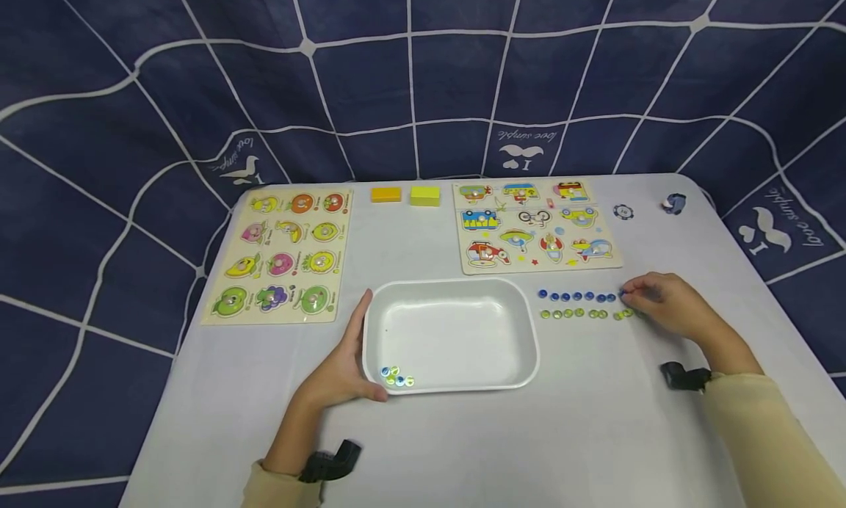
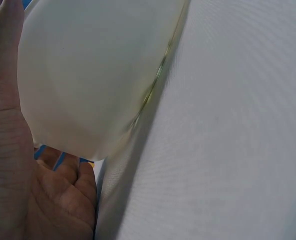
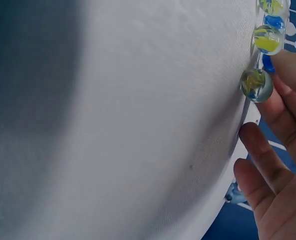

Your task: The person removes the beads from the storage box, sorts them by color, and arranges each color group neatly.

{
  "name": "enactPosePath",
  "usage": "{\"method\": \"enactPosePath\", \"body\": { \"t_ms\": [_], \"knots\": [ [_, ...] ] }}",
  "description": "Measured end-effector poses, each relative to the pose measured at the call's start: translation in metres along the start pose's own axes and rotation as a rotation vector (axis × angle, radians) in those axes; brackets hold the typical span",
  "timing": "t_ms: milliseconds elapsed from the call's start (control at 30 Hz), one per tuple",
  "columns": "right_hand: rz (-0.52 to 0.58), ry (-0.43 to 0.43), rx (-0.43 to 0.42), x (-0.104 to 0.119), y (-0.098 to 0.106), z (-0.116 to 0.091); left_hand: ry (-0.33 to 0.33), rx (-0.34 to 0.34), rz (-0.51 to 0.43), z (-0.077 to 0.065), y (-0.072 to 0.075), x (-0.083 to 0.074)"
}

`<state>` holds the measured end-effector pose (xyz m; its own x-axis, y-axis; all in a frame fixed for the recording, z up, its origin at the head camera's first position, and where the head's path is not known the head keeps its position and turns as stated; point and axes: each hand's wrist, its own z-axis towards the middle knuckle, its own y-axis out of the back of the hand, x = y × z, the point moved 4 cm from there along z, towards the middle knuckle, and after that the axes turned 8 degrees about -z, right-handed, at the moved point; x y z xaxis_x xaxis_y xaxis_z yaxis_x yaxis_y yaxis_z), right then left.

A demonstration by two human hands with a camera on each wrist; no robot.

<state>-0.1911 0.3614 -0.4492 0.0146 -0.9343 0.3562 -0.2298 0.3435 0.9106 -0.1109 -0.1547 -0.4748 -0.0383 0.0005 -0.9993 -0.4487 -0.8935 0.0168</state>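
Note:
At the left end of a white tray (image 1: 456,389), my left hand (image 1: 344,365) grips the corner, thumb along the near rim and fingers along the side. The left wrist view shows the fingers behind the tray wall. Several blue and yellow-green marbles (image 1: 399,381) lie in the tray's near-left corner. My right hand (image 1: 667,305) pinches a blue marble (image 3: 268,63) between thumb and index finger, at the right end of a row of blue marbles (image 1: 578,296). Nearer me runs a row of glass marbles with yellow-green swirls (image 1: 568,313); one swirled marble (image 3: 256,85) sits close by the fingers.
A fruit puzzle board (image 1: 297,256) lies at the left, a vehicle puzzle board (image 1: 535,229) behind the marble rows. Along the back are an orange block (image 1: 386,194), a yellow block (image 1: 425,196), a round chip (image 1: 623,212) and a small dark blue object (image 1: 674,204).

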Motion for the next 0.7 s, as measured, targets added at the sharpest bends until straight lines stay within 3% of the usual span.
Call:
{"method": "enactPosePath", "body": {
  "t_ms": [200,367,567,700],
  "knots": [
    [-0.021,-0.012,-0.014,0.002,0.002,0.0,-0.01,0.004,0.0,0.001,0.0,0.0],
    [-0.017,0.018,-0.147,0.022,0.016,-0.011,-0.01,0.007,-0.015,0.001,-0.001,0.0],
    [0.041,0.214,-0.37,0.09,0.021,-0.026,-0.006,0.002,-0.01,0.001,0.0,0.001],
    [0.079,0.385,-0.377,0.145,0.01,-0.036,-0.007,0.0,-0.011,0.001,0.0,0.001]
  ]
}}
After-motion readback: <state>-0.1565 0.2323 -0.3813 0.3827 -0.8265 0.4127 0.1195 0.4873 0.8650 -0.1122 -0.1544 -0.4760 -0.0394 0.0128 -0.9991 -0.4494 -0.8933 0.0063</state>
